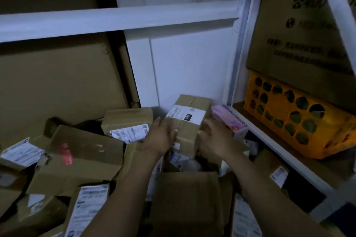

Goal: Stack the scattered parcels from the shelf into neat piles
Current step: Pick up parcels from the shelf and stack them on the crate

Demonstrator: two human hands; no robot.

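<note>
Both arms outstretched, left grip (160, 136) and right grip (215, 138) seemingly clasping.

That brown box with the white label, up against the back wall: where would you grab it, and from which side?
By its two long side faces, one palm on each, coming from the front. The taped brown box lies lengthwise, tilted on the pile, with both sides exposed. The left hand and right hand already flank it that way.

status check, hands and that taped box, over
Left hand and right hand clamp taped box from both sides. Box tilted above the pile. Pink carton close on its right.
</note>
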